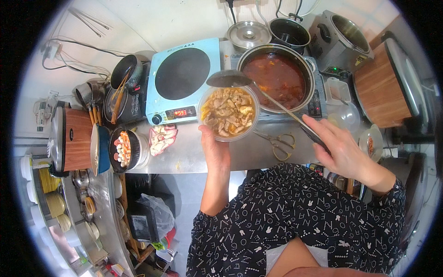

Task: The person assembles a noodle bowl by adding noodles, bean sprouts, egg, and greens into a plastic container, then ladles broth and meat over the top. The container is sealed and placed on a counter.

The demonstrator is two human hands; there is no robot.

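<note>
My left hand [216, 150] is wrapped round the near left side of a clear round plastic tub [230, 138]. Cooked meat slices in broth [227, 111] fill the tub, which I hold up over the counter. In my right hand [339, 147] is the dark handle of a metal ladle [229, 79]. The ladle's bowl hovers over the tub's far edge; I cannot tell if they touch. Right of the tub stands a steel pot [314, 94] of red-brown soup [279, 76], with the ladle's shaft crossing above its near side.
A light-blue electric cooker [161, 108] with a lit display lies at the back left. Scissors [282, 144] and a folded cloth [163, 138] rest on the steel counter. Also there are a black bowl of sausage and fish-ball pieces [123, 148], a lidded pot [249, 34] and a wood-grain bucket [380, 83].
</note>
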